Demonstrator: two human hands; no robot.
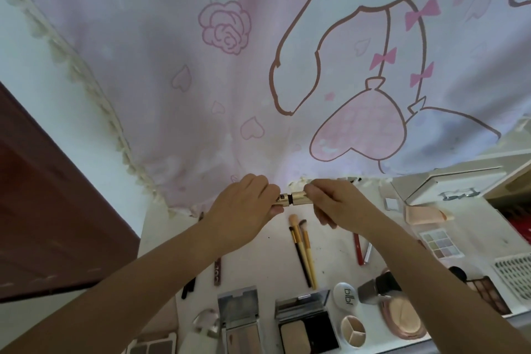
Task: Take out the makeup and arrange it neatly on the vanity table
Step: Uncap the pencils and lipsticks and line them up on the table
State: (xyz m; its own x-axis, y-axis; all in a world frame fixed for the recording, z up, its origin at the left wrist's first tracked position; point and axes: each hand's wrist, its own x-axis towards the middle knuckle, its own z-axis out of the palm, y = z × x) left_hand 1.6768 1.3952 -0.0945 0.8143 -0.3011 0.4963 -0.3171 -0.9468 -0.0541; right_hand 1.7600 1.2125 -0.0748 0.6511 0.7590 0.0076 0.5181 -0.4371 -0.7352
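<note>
A home bedroom's dressing corner: a white vanity table [161, 241] strewn with makeup brushes [301, 250], open powder compacts [306, 322] and an eyeshadow palette [439, 244], backed by a pink cartoon-printed curtain [178, 66] with hearts and bows

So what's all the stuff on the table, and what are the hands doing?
Gold tube: 1, gold with a dark band, held above the table between both hands.
Brushes: 3, gold and dark handles, lying side by side mid-table.
Red pencil: 1, red, right of the brushes, beside a silvery stick.
Pastel palette: 1, pale squares, right side.
Open compacts: 2, silver cases, near edge.
Round white lid: 1, white, near the compacts.
Pink round compact: 1, pink, right of the lid.
Curtain: 1, pink with a cartoon print, behind the table.
Left hand: 1, grips the tube's left end.
Right hand: 1, pinches the tube's right end.
</note>
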